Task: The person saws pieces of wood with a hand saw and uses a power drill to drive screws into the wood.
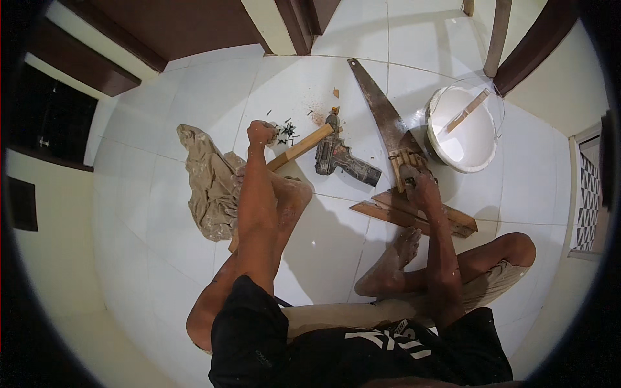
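Note:
My left hand (261, 132) is closed, its fingertips beside a small pile of dark screws (286, 133) on the floor; anything pinched in it is too small to make out. Below that hand, a narrow wooden strip (301, 147) passes under my left forearm, its far end by the nose of a dusty cordless drill (343, 158). My right hand (422, 189) is closed at the wooden handle of a handsaw (381, 107). A greyish rounded thing (409, 172) shows at its fingers, its kind unclear. Short wooden boards (453, 220) lie just below that hand.
A white bucket (475, 145) with a wooden stick (467, 111) in it stands right of the saw. Left of my forearm lies a crumpled beige cloth (210, 187). Wood dust and small chips (335, 110) dot the tiles beyond the drill. My bare feet frame the work area.

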The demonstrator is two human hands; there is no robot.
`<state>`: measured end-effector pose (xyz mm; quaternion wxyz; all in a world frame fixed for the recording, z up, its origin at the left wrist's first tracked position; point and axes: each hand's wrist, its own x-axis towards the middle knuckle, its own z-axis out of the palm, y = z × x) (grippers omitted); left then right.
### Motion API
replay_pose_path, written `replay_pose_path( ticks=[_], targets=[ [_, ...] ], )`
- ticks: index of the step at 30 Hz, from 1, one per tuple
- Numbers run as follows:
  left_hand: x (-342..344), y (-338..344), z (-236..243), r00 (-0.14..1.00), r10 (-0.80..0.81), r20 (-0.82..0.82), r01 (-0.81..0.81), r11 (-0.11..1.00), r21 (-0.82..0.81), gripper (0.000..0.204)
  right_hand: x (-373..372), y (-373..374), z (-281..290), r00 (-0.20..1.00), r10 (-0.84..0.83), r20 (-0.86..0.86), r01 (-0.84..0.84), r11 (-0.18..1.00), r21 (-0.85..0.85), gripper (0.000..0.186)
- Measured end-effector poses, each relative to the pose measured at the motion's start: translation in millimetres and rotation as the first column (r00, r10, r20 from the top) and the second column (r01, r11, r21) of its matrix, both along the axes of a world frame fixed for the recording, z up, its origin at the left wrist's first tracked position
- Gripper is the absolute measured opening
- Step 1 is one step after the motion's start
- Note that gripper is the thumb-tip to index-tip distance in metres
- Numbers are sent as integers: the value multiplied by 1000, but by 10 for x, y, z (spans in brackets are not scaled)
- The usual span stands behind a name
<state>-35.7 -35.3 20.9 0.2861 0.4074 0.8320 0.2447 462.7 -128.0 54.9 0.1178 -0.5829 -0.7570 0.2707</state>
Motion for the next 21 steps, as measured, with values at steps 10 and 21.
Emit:
replay_pose_path(
  ticks=[10,21],
  targets=[
    [27,-124,208,734,182,654,-301,951,73,17,-97,10,124,1000,15,-10,-15,998,63,34],
    [134,-124,170,936,184,300,-203,979,31,13,-79,18,44,1000,-13,20,13,999,37,38]
  ],
)
